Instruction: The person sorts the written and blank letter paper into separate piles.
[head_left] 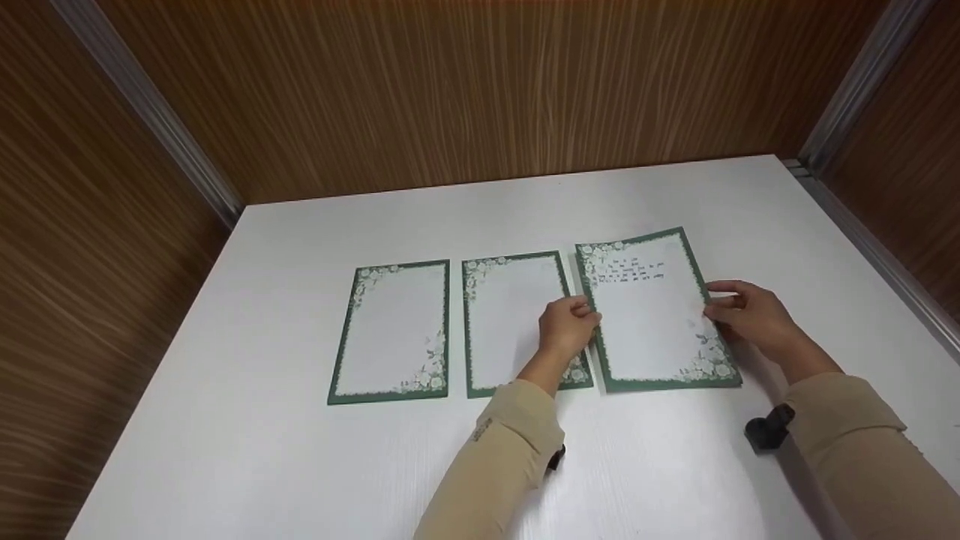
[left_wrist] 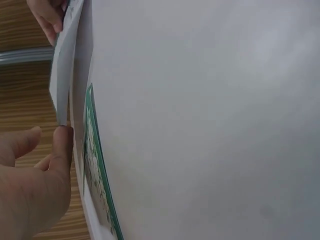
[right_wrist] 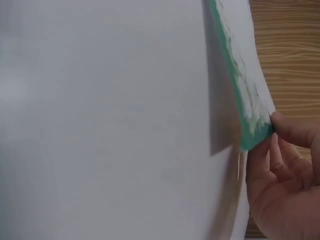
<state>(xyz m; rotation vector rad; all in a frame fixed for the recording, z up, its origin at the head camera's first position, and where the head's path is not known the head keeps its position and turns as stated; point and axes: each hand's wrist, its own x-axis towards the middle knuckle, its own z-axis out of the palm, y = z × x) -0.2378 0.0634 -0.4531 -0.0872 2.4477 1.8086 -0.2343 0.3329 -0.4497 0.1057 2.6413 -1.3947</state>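
A sheet of letter paper [head_left: 649,330] with a green floral border and a few lines of handwriting lies at the right of the row, lifted off the white table. My right hand [head_left: 754,319] pinches its right edge; in the right wrist view the thumb [right_wrist: 295,130] lies on top and fingers are beneath. At the left edge is my left hand [head_left: 568,326]. In the left wrist view its index fingertip [left_wrist: 62,132] touches the paper's edge, while the thumb [left_wrist: 25,142] stands apart from it. The left forearm crosses the lower part of the middle sheet [head_left: 514,322].
Another bordered sheet [head_left: 394,330] without writing lies flat to the left of the middle one. The white table [head_left: 247,315] meets wood-grain panels [head_left: 487,90] at the back and sides. Small black devices [head_left: 769,431] are worn at the wrists.
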